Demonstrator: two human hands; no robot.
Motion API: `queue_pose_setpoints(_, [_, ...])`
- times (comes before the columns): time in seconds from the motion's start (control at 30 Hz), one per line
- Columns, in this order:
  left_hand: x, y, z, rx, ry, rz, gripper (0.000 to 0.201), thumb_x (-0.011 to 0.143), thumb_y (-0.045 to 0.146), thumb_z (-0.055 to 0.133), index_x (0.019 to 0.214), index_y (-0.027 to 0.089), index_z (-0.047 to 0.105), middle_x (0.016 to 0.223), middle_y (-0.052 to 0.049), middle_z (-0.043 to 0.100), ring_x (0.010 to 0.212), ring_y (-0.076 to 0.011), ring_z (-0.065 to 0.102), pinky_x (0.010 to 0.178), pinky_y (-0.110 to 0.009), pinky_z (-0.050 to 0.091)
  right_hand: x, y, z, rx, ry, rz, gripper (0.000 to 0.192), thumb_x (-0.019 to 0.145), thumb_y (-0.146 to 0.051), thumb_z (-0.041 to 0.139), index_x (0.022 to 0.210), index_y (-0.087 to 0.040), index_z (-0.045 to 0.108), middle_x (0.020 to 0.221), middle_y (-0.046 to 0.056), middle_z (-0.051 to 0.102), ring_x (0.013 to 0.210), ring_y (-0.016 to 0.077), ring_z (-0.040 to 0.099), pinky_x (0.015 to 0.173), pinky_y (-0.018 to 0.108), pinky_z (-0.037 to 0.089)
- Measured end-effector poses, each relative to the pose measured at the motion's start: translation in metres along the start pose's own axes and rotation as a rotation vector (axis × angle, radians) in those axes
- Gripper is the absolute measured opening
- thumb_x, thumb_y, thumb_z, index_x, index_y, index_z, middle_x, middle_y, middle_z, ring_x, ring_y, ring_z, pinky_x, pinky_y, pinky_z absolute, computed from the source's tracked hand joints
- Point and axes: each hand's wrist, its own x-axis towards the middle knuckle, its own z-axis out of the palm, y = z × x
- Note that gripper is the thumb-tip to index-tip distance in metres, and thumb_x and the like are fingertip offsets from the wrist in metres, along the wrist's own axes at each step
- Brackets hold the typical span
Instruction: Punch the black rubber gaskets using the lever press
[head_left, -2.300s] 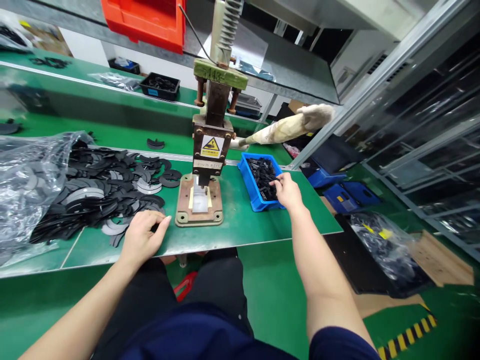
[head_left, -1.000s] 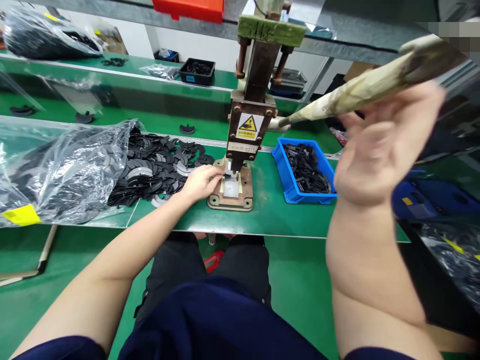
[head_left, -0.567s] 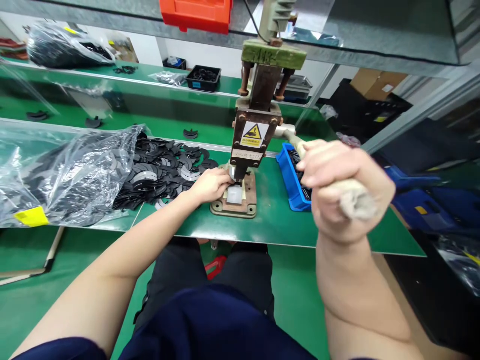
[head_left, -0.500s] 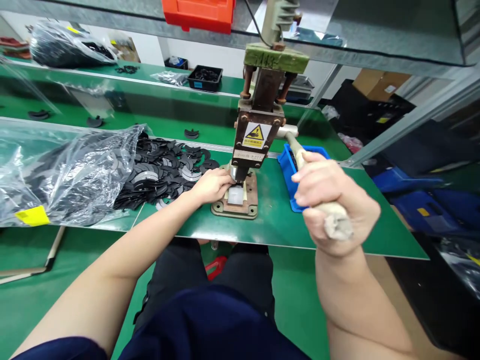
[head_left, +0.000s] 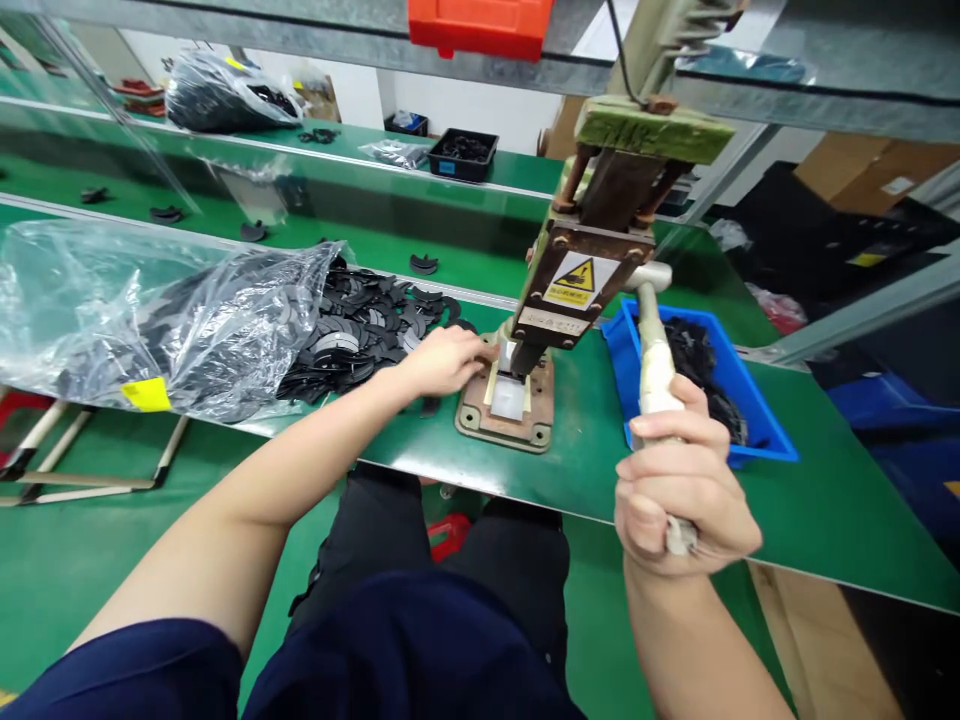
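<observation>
My right hand (head_left: pixel 686 480) is wrapped round the lever (head_left: pixel 654 350) of a hand press (head_left: pixel 585 240), a bar covered in pale wrapping with a white cross-piece at its top. My left hand (head_left: pixel 450 360) is closed beside the press base (head_left: pixel 502 425), its fingertips at the left edge of the fixture; whatever they pinch is hidden. Under the ram, a pale clear block (head_left: pixel 508 400) sits on the base. Left of this hand is a heap of black crescent-shaped pieces (head_left: pixel 375 320), partly spilling from a clear plastic bag (head_left: pixel 217 330).
A blue bin (head_left: pixel 757 415) holding black pieces stands right of the press. Behind runs a green belt (head_left: pixel 360 240) with several crescents spaced along it. A black tray (head_left: pixel 463 155) sits on the far ledge. Overhead hang a metal shelf (head_left: pixel 337 35) and a red bin (head_left: pixel 480 25).
The view has swung right, showing more of the blue bin. My right hand and the lever end have dropped lower. My left fingers have drawn back left from under the ram.
</observation>
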Motion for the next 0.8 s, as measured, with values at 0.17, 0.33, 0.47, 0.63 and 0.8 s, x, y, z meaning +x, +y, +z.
queue_pose_setpoints(0.17, [-0.011,-0.06,-0.033,0.222,-0.13,-0.208,0.04,0.099,0.038,0.063,0.134,0.02,0.073,0.133,-0.012,0.074,0.126,-0.0328,0.064,0.106,-0.044,0.049,0.013,0.008,-0.01,-0.038,-0.147,-0.103,0.012,0.084,-0.033,0.077,0.077,-0.028,0.069,0.07,-0.006,0.069,0.074,0.0192,0.07,0.1,0.058,0.061])
queue_pose_setpoints(0.33, [0.0,-0.067,-0.02,0.284,-0.244,-0.156,0.047,0.094,0.04,0.068,0.137,0.022,0.071,0.142,-0.011,0.071,0.131,-0.0342,0.059,0.105,-0.044,0.045,0.017,0.018,-0.014,-0.066,-0.175,-0.146,0.018,0.079,-0.034,0.085,0.093,-0.027,0.077,0.106,0.003,0.071,0.084,0.0187,0.069,0.091,0.052,0.062])
queue_pose_setpoints(0.47, [0.018,-0.052,0.003,0.344,-0.281,-0.075,0.045,0.092,0.03,0.067,0.134,0.016,0.073,0.133,-0.016,0.073,0.125,-0.0353,0.06,0.099,-0.045,0.044,0.013,0.017,-0.004,-0.059,-0.082,-0.166,0.016,0.086,-0.029,0.075,0.073,-0.024,0.067,0.09,0.0,0.07,0.074,0.015,0.063,0.093,0.052,0.06])
queue_pose_setpoints(0.63, [0.024,-0.051,0.012,0.404,-0.234,0.072,0.026,0.09,0.018,0.063,0.11,0.01,0.078,0.109,-0.021,0.076,0.108,-0.0341,0.064,0.092,-0.045,0.041,0.012,0.016,0.004,-0.056,-0.015,-0.163,0.019,0.086,-0.027,0.074,0.07,-0.022,0.064,0.086,0.0,0.068,0.074,0.0141,0.063,0.093,0.051,0.059])
queue_pose_setpoints(0.8, [0.002,-0.058,-0.003,0.367,-0.112,0.16,0.024,0.097,0.019,0.057,0.104,0.015,0.079,0.097,-0.018,0.074,0.098,-0.0315,0.064,0.088,-0.045,0.042,0.012,0.016,0.008,-0.069,0.024,-0.189,0.023,0.089,-0.031,0.072,0.07,-0.022,0.062,0.084,-0.001,0.067,0.074,0.0131,0.062,0.09,0.049,0.06])
